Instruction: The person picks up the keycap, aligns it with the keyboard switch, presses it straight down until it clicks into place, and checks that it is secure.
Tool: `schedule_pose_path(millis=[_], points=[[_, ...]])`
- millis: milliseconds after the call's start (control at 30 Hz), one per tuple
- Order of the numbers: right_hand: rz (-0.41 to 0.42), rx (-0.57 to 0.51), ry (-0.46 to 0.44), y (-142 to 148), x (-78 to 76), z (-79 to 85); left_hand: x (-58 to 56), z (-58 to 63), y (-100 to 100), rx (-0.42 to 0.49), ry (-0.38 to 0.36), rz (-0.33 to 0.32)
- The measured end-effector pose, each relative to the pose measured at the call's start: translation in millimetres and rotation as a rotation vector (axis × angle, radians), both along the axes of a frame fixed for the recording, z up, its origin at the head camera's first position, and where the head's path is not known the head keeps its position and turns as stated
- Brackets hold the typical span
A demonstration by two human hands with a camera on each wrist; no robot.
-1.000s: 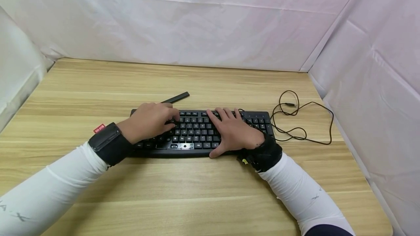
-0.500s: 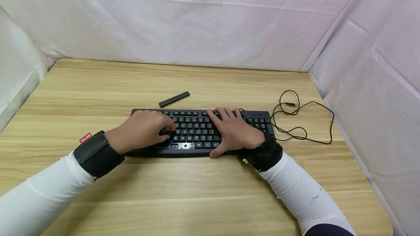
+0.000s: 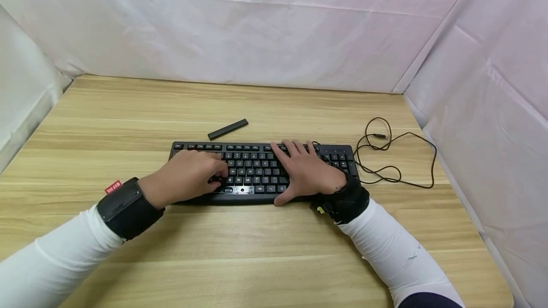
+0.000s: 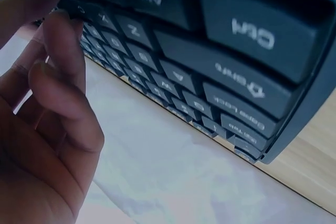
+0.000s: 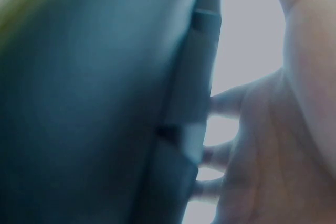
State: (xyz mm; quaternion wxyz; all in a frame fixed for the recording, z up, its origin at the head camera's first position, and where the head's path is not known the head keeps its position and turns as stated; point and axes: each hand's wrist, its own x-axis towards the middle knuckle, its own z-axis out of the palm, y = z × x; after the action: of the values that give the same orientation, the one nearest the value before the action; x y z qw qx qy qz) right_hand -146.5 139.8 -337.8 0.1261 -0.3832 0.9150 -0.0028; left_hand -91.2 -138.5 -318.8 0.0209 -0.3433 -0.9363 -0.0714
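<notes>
A black keyboard [image 3: 252,198] lies on the wooden table, its front edge towards me. My left hand [image 3: 181,177] is over its left part with the fingers bent. In the left wrist view the thumb [image 4: 31,6] and bent fingers [image 4: 65,56] come together at the keys by the C key; I cannot tell whether they hold a key. My right hand [image 3: 304,172] rests spread on the right part, thumb at the front edge, fingertips at the back row. A glossy keyless slot [image 3: 237,189] shows in the front row. Behind the keyboard lies a loose black space bar [image 3: 228,129].
A thin black cable [image 3: 430,156] lies in loops to the right of the keyboard, with its plug [image 3: 379,136] among them. White cloth walls [image 3: 239,37] stand behind and beside the table [image 3: 257,260]. Both wrists wear black bands [image 3: 128,207].
My left hand has drawn back leftward and towards me over the keys, uncovering the whole space bar and more of the keyboard's top left. The right hand stays in place.
</notes>
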Motion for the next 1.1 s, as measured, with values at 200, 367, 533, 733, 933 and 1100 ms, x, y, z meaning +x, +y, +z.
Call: schedule_pose_path(millis=[200, 367, 533, 733, 933, 1100], points=[[-0.003, -0.001, 0.002, 0.1, -0.1, 0.0, 2.5, -1.6, 1.5, 0.004, 0.017, 0.003], [-0.002, -0.007, 0.005, 0.1, -0.3, 0.4, 2.6, -4.8, 1.8, -0.003, 0.023, 0.008], [-0.003, -0.01, -0.003, 0.1, -0.1, 0.2, 4.3, -4.8, 1.7, -0.002, 0.042, 0.004], [0.0, -0.012, -0.003, -1.6, 0.2, 0.3, 9.6, -2.6, 4.0, -0.008, 0.06, 0.072], [0.001, -0.009, -0.007, -1.3, -0.1, 0.5, 11.9, -3.8, 7.5, 0.021, 0.026, 0.087], [-0.008, -0.007, -0.018, -0.5, 0.4, 1.4, 12.7, -8.4, 9.9, 0.035, 0.05, 0.053]])
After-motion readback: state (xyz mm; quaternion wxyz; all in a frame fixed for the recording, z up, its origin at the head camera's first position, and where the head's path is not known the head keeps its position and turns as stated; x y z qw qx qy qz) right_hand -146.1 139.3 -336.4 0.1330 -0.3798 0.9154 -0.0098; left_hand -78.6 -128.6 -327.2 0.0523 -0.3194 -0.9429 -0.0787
